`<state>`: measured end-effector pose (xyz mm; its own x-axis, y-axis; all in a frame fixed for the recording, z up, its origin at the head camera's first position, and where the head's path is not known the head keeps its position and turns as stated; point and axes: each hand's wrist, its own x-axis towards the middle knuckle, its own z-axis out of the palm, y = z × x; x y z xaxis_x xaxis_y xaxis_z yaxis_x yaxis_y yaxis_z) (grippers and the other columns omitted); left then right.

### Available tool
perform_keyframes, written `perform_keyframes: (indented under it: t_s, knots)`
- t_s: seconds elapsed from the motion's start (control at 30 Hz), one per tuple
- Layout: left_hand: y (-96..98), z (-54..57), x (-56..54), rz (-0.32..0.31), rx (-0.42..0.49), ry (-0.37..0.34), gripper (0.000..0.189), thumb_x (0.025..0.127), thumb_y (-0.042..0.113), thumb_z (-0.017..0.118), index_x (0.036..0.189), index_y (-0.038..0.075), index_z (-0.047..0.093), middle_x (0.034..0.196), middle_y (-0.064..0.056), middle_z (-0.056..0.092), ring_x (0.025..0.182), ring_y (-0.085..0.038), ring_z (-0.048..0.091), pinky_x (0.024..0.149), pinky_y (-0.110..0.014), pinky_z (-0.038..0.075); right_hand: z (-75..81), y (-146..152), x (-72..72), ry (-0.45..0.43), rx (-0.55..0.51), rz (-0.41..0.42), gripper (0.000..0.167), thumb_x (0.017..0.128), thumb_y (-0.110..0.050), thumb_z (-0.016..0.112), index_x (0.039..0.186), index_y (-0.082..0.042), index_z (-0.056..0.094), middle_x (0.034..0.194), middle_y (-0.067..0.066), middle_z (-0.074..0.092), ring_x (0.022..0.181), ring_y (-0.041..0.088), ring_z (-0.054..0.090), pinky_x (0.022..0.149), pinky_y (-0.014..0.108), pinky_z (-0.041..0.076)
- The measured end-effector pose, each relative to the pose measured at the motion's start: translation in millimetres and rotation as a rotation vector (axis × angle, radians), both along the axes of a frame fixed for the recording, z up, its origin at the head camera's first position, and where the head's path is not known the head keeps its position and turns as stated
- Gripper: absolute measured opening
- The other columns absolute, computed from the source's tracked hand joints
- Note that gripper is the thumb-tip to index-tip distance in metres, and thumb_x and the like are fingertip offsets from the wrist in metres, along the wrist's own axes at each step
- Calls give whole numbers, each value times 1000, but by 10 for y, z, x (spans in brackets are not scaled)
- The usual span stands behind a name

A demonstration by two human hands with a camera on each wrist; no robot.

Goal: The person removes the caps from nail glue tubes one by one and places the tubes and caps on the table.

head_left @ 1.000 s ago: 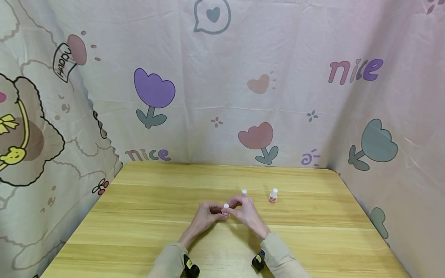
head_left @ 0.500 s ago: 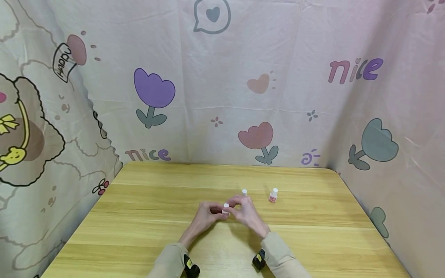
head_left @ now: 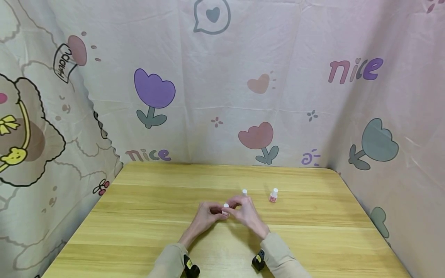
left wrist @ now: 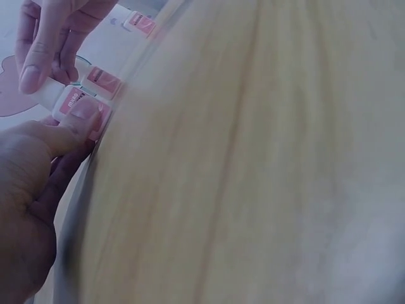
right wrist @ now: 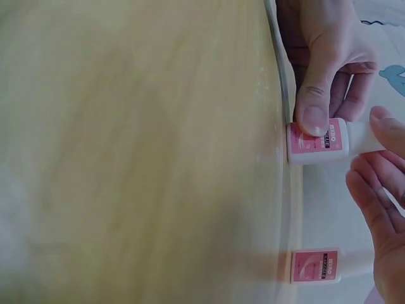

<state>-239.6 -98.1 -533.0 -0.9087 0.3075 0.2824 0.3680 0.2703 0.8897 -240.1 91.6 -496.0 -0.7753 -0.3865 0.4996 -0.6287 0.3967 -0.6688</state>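
Note:
A small white glue bottle with a pink label stands upright at the middle of the table, between both hands. My left hand pinches its body, the thumb lying across the label in both wrist views. At the white cap, my right hand holds on with thumb and fingertips. Just behind the right hand is a second bottle, mostly hidden in the head view; its pink label shows in the left wrist view. Farther right stands a third bottle of the same kind, upright and untouched.
The wooden table carries the bottles. A patterned cloth hangs behind it and along both sides. Each sleeve cuff bears a small black device, such as the left one.

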Motion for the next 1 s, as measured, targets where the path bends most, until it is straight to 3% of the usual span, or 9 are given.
perform_keyframes:
  t_s: [0.2,0.47,0.77,1.0]
  knots:
    - [0,0,0,-12,4,-6,11,81,9,83,91,12,79,88,-7,79,78,-4,71,72,-17,56,7,6,0,49,23,38,9,80,-3,81,88,-4,76,82,8,76,72,11,68,69,32,61]
    - [6,31,24,11,-45,-9,11,82,14,84,92,13,79,88,-5,79,78,-3,70,72,-18,56,13,19,9,-128,-4,-23,13,80,-12,84,88,-7,76,83,6,76,72,6,67,71,24,59]
    - [11,33,29,5,-33,-7,11,82,11,83,93,11,79,88,-7,79,77,-2,71,72,-18,56,-18,-3,-8,42,-29,16,9,78,-4,83,86,-3,76,79,8,76,68,8,67,66,20,58]
    - [4,38,27,-8,-20,-7,10,82,9,82,92,10,80,88,-8,79,78,-3,71,72,-18,56,0,15,1,-14,6,36,10,82,-4,80,91,-3,77,88,9,78,77,14,71,75,28,61]
